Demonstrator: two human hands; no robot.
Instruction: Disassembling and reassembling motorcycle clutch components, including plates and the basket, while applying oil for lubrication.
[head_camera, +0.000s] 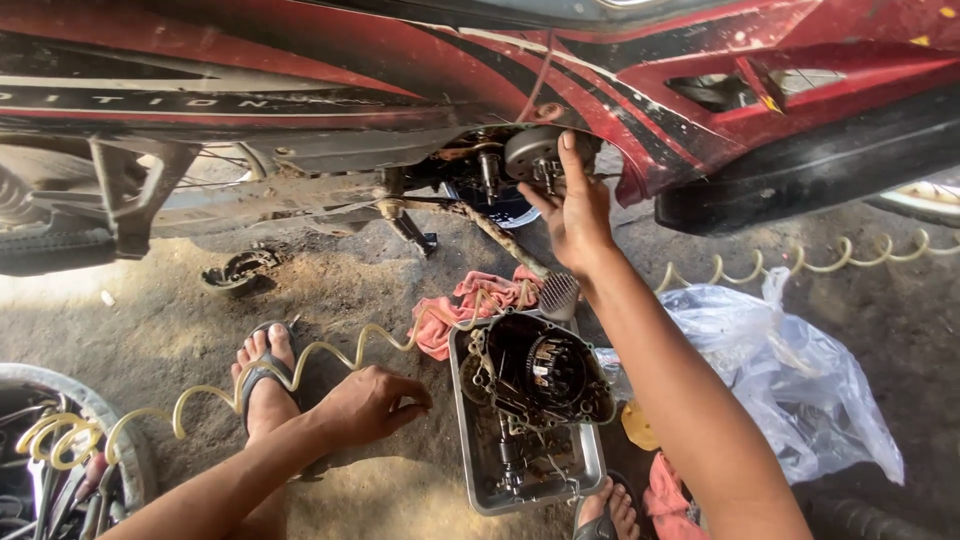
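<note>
Nearest to us, on the dusty concrete floor (380, 300), our left hand (372, 403) rests by our sandalled foot, its fingers (408, 412) loosely curled together on nothing, just beside the pale yellow coiled air hose (330, 352). Beside it lies a dented rectangular metal tray (466, 420); it holds a dark, greasy round engine cover (540, 372) tilted against its far end, with small bolts and oily parts loose below. We judge that cover heavy, stiff and slippery, best taken by its rim with both hands. A crumpled clear plastic bag (800, 390) lies to the right; what is in it we cannot tell. A pink rag (470, 300) lies past the tray. Farther off, under the red motorcycle body (400, 60), our right hand (575, 215) reaches up, fingers (568, 160) spread apart and touching the round grey metal engine part (530, 150). It looks rigid, oily and fixed in place, so its outer edge offers the surest hold.
</note>
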